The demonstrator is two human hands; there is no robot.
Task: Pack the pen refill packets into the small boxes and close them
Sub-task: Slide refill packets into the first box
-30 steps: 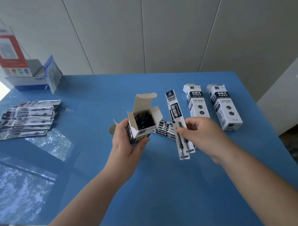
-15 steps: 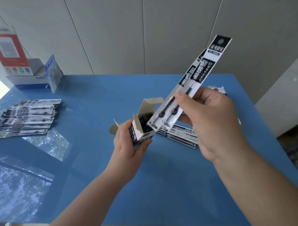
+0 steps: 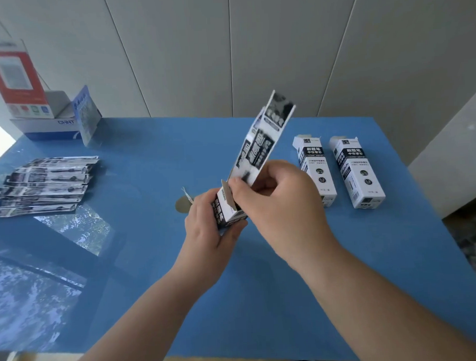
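Left hand point(image 3: 206, 230) grips the small open box point(image 3: 228, 208), white with black print and its flap up, above the blue bench point(image 3: 263, 288); right hand point(image 3: 276, 203) pinches a long flat refill packet point(image 3: 260, 146), black-and-white printed and motion-blurred, its lower end at the box mouth and the rest angled up to the right. Two closed boxes point(image 3: 337, 170) of the same print lie flat side by side to the right. A fanned pile of packets point(image 3: 43, 186) sits far left.
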